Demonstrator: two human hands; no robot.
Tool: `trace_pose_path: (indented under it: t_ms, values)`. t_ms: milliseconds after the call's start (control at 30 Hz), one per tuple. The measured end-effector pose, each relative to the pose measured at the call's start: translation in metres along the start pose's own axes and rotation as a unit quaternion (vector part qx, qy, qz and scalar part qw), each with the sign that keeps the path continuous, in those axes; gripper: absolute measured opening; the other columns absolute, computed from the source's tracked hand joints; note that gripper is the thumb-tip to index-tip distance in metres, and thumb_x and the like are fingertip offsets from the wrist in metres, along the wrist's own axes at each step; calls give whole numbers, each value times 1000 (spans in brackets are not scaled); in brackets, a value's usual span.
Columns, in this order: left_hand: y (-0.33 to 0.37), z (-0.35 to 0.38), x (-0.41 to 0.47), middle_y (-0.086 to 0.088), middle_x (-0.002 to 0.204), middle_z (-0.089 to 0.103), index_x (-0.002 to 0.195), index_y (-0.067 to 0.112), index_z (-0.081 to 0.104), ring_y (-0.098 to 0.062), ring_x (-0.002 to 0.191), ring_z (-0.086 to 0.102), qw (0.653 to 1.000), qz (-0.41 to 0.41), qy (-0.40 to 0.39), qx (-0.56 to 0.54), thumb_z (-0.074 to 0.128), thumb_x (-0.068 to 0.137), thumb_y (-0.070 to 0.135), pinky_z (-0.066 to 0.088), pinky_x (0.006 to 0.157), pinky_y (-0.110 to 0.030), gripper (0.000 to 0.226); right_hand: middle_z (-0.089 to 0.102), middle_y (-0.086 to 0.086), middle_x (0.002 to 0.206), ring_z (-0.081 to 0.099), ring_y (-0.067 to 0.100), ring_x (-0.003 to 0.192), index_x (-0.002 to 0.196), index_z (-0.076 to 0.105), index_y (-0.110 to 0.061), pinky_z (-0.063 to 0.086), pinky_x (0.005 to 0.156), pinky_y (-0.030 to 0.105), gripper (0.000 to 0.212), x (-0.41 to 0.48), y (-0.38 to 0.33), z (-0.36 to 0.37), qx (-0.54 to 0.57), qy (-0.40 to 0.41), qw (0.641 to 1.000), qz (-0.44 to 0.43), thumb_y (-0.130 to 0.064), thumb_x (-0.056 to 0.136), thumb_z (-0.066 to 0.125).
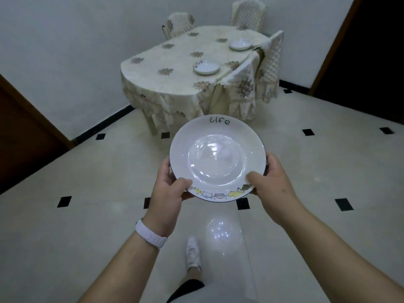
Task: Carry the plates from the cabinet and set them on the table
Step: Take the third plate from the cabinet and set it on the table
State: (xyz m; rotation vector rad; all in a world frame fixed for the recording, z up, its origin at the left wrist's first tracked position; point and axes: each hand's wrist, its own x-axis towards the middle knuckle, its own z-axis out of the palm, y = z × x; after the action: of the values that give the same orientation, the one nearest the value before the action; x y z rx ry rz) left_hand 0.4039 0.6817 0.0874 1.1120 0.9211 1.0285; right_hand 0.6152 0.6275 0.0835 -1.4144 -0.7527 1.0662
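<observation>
Far left first: a brown door is standing well off to the left of the table. The table is sitting in the corner under a cream flowered cloth, with its long way running from the near left up toward the far right.

Next, the left hand, with a white wristband on that wrist, is gripping the held plate at its near left rim. The thumb is lying on top and the fingers are curling underneath. That plate is hanging over the floor, well short of the table, face up and roughly level. It's round, so there's no real long axis. The word "Life" on its rim is pointing away toward the table, and the little cartoon figures are sitting on the rim nearest the person. A white shoe is showing on the tiles, further back from the table.

On the table, the near plate is resting by the near right edge. The far plate is sitting toward the far right end, well apart from it.

The right hand is clamping the held plate's right rim the same way, thumb on top. Cloth-covered chairs are crowding the table's right side and back. A dark doorway is opening well off to the table's right.
</observation>
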Motion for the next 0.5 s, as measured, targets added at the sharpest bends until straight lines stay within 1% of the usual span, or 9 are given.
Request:
trace_pose_path:
  t_ms: [33, 100, 167, 233, 300, 367, 433, 500]
  values:
    - [-3, 3, 14, 4, 100, 70, 113, 36, 62, -16, 84, 67, 1000, -5, -11, -5, 53, 71, 2, 57, 66, -34, 54, 71, -9, 97, 70, 20, 91, 104, 59, -41, 62, 68, 38, 51, 11, 0, -2, -4, 11, 1000, 1, -11, 63, 54]
    - [-8, 5, 47, 3, 102, 70, 118, 34, 60, -18, 85, 67, 999, -16, -30, -12, 53, 72, 2, 57, 68, -35, 57, 71, -9, 99, 70, 20, 92, 100, 60, -45, 62, 72, 43, 50, 36, -1, -3, -11, 31, 999, 3, -12, 64, 54]
    - [-11, 4, 83, 2, 102, 69, 122, 31, 58, -18, 85, 66, 998, -24, -48, -16, 53, 72, 2, 57, 69, -36, 59, 70, -5, 104, 69, 23, 95, 104, 59, -43, 62, 75, 48, 51, 64, -1, 1, -13, 53, 998, 11, -12, 63, 55]
    - [-11, 0, 123, 3, 104, 69, 125, 30, 56, -17, 85, 66, 998, -32, -59, -21, 52, 71, 2, 57, 69, -36, 61, 70, -2, 106, 69, 26, 98, 108, 58, -38, 61, 76, 49, 52, 96, -4, 11, -14, 68, 997, 17, -13, 63, 55]
    - [-8, -7, 162, 5, 105, 70, 126, 30, 55, -16, 86, 67, 997, -39, -63, -24, 52, 71, 2, 56, 68, -34, 62, 69, -2, 108, 68, 26, 99, 109, 58, -37, 61, 76, 50, 51, 129, -11, 25, -26, 76, 997, 19, -13, 64, 55]
    - [-2, -18, 199, 6, 106, 70, 127, 30, 54, -16, 88, 68, 997, -43, -61, -31, 53, 70, 2, 56, 67, -32, 63, 69, -3, 106, 68, 24, 97, 106, 58, -40, 62, 75, 48, 49, 164, -20, 42, -34, 81, 996, 19, -14, 65, 55]
    - [5, -32, 235, 3, 108, 69, 128, 31, 54, -17, 90, 68, 996, -44, -62, -36, 53, 71, 2, 56, 67, -32, 64, 69, -7, 101, 69, 22, 94, 102, 58, -44, 62, 72, 42, 47, 197, -31, 60, -44, 86, 995, 14, -16, 64, 56]
    - [14, -46, 270, 1, 109, 68, 126, 32, 55, -18, 90, 67, 996, -37, -66, -39, 53, 71, 1, 56, 68, -33, 64, 69, -8, 101, 69, 21, 93, 107, 57, -42, 62, 72, 41, 50, 227, -41, 79, -51, 85, 995, 4, -17, 64, 57]
